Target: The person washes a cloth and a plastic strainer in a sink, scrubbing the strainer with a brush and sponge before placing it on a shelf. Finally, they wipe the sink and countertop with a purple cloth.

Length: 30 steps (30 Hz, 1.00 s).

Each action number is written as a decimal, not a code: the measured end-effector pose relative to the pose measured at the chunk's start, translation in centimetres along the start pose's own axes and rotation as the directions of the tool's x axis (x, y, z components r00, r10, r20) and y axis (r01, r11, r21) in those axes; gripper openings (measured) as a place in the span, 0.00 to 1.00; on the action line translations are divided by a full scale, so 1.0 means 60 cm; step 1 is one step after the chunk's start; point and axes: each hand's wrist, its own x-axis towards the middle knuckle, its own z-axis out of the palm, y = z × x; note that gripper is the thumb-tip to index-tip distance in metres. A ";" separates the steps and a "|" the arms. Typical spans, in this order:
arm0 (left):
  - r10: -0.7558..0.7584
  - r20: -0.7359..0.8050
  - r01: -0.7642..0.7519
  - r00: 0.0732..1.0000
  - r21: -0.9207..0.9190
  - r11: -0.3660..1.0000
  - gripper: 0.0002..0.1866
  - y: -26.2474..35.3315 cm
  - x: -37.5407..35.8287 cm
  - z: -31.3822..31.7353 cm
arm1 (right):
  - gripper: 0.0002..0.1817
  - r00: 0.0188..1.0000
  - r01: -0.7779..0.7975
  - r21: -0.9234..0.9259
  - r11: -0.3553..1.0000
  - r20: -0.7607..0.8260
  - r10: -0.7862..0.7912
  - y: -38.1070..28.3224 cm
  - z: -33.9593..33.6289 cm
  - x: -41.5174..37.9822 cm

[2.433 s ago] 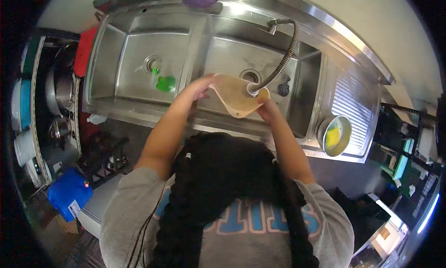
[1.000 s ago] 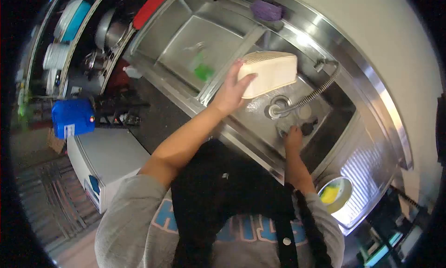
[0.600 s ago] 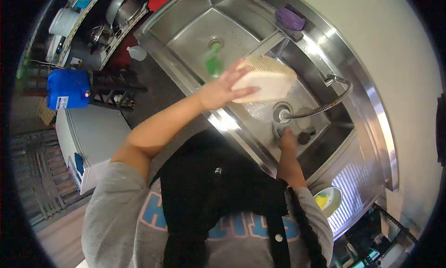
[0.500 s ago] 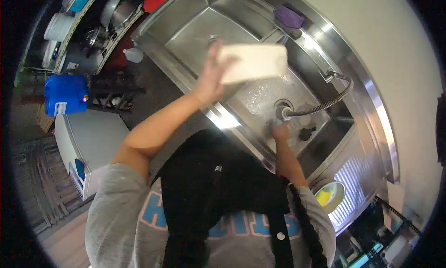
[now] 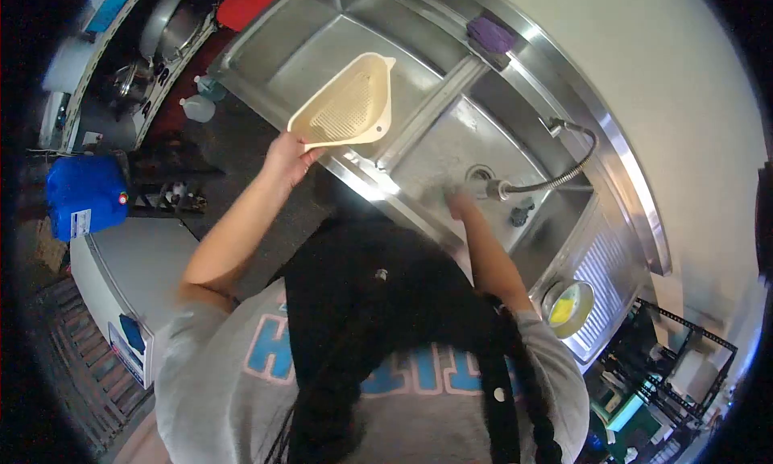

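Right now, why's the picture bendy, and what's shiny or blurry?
In the head view, the steel backsplash curves, probably from a wide lens; glare whitens part of the sink's front edge in the head view; the right hand looks blurry in that view.

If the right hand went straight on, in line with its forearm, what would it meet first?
Most likely the divider between the two basins. The right hand is blurred and its height is unclear, so it might pass above.

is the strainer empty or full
Empty: the left hand holds the strainer with its inside showing, and nothing lies in it.
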 end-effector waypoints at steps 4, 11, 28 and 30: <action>-0.102 0.063 0.112 0.993 -0.186 0.976 0.27 0.016 0.002 -0.038 | 0.33 0.789 0.218 0.877 0.427 -0.416 0.452 0.024 0.191 0.206; -0.034 0.105 0.045 0.994 -0.106 0.993 0.29 0.031 0.040 -0.064 | 0.23 0.764 0.246 0.969 -0.016 -0.184 0.619 -0.038 0.088 0.117; 0.415 0.205 -0.463 0.886 0.335 0.821 0.32 0.021 0.194 -0.036 | 0.22 0.615 0.067 0.879 0.473 -0.410 0.674 -0.058 -0.104 -0.096; 0.220 0.160 -0.255 0.962 0.244 0.936 0.30 0.024 0.170 -0.016 | 0.18 0.630 0.343 0.850 0.399 -0.523 0.574 -0.046 -0.195 -0.181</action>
